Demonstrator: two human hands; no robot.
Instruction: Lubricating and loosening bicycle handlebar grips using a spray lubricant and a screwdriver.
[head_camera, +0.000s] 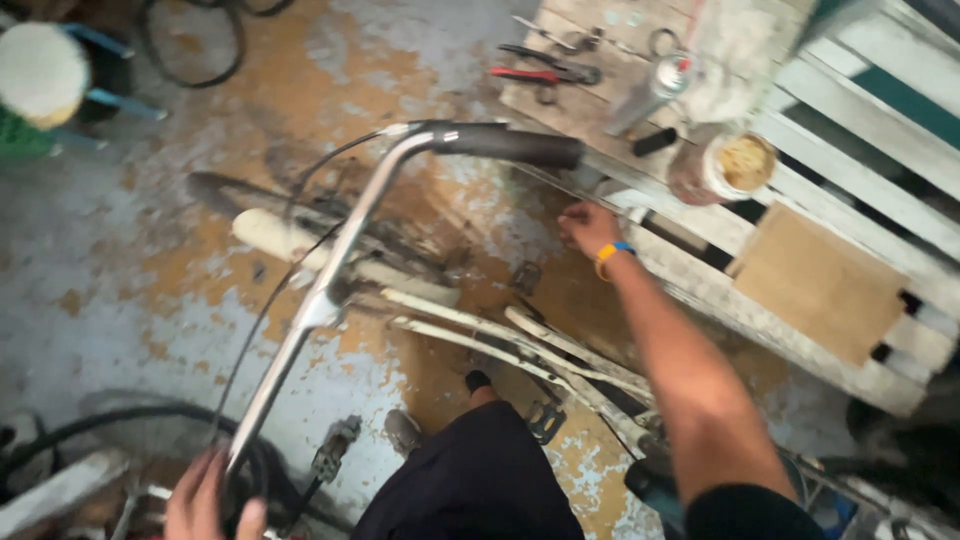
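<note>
I look down on a bicycle with a chrome handlebar (330, 280) and a white frame (500, 335). My left hand (205, 500) grips the near end of the handlebar at the bottom left. The far end carries a black rubber grip (515, 145). My right hand (588, 228), with a yellow and blue wristband, reaches out to the edge of a white wooden pallet (850, 130), fingers curled; what it touches is not clear. Red-handled pliers (540, 72) and a spray can (650, 92) lie on the pallet beyond that hand.
An open jar (725, 165) with a yellowish filling and a brown board (820, 280) rest on the pallet. The concrete floor is stained orange. A bicycle pedal (545, 420) sits near my leg. A black tyre (195, 45) lies at the top left, and dark cables run along the bottom left.
</note>
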